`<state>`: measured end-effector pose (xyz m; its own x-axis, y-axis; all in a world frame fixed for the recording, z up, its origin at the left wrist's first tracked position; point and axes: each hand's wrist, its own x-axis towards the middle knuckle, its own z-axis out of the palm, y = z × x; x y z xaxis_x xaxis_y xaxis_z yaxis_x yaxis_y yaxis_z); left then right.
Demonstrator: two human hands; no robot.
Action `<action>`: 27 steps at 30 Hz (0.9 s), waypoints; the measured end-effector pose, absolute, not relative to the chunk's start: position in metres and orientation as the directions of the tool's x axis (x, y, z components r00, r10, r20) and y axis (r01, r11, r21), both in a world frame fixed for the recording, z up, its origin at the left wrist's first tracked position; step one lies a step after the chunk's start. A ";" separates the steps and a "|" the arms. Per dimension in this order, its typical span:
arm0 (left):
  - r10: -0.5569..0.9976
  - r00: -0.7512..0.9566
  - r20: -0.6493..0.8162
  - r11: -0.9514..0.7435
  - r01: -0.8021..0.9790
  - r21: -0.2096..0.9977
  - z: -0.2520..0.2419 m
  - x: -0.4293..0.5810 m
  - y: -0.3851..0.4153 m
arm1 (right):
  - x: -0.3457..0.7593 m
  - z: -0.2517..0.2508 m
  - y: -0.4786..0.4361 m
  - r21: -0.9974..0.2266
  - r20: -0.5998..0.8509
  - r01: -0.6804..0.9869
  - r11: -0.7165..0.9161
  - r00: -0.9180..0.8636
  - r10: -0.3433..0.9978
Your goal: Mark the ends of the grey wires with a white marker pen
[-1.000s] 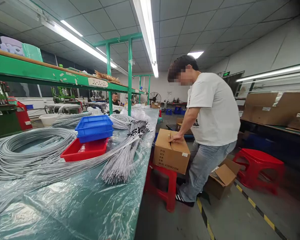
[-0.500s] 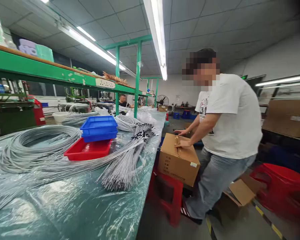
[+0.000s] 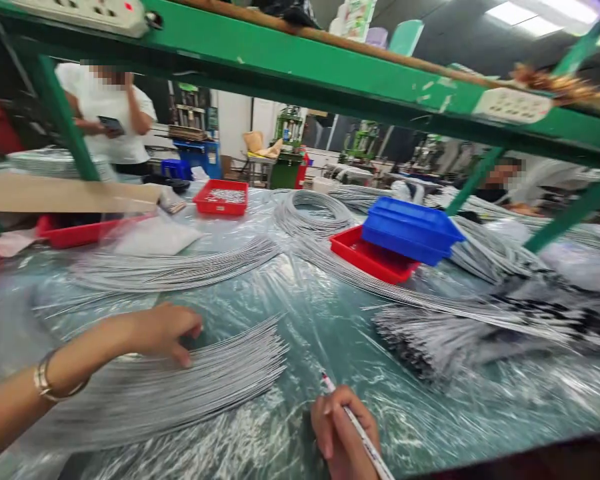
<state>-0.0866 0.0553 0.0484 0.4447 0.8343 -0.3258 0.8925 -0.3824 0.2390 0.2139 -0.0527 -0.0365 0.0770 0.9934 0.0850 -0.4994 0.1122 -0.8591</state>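
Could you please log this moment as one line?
left hand: resting on grey wire bundle | right hand: gripping white pen | surface: plastic-covered table

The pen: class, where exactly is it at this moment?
In the head view the pen sits at bottom centre, held in the right hand, tip up, just right of the wire bundle under the left hand.

Factory floor: cable bundles (image 3: 180, 270), green racking (image 3: 300, 57)

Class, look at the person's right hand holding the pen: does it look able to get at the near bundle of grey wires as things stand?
Probably yes. The right hand grips a pen, and only bare plastic sheet lies between it and the bundle of grey wires, where the left hand rests.
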 end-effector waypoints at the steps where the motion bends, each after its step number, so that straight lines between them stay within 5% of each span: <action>1: 0.822 0.435 -0.368 -0.369 0.898 0.239 0.048 -0.084 0.048 | 0.215 -0.034 -0.053 -0.852 0.073 -0.512 0.106 0.084 0.994; 6: 0.814 0.398 -0.423 -0.315 0.914 0.254 0.043 -0.083 0.030 | 0.224 -0.033 -0.049 -0.831 0.047 -0.552 0.067 0.049 0.998; 27: 0.845 0.496 -0.199 -0.320 0.768 0.555 0.027 -0.108 0.038 | 0.228 -0.035 -0.045 -0.870 0.092 -0.484 0.099 0.039 0.995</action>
<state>-0.1075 0.0382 0.0271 0.4957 0.8453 -0.1993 0.7683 -0.3197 0.5546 0.2275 -0.0446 -0.0353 0.0394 0.9950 0.0919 -0.4836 0.0994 -0.8696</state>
